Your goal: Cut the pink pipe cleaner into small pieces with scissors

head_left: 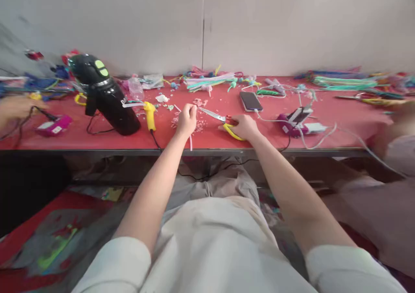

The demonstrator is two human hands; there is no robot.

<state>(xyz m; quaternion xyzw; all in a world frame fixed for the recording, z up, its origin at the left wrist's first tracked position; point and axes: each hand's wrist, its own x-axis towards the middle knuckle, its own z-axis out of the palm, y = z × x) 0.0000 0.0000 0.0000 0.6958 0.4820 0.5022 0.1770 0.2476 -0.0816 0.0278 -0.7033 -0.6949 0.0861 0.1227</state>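
Observation:
My left hand [187,120] is closed in a pinch around a pale pink pipe cleaner [191,143], whose lower end hangs toward the table's front edge. In my right hand [245,127] is a pair of scissors [212,114] with yellow handles. Their metal blades point left, and the tips reach close to my left fingertips. Whether the blades touch the pipe cleaner cannot be made out. Small pink fluff clippings [200,125] lie scattered on the red tabletop under and beside both hands. A yellow glue gun [150,116] rests left of my left hand.
A black bottle [113,100] leans at the left. A phone [251,101] on a white cable lies beyond my right hand, near a purple power strip [292,126]. Pipe cleaner bundles [210,82] line the wall. Blurred hands of other people [17,107] show at both sides.

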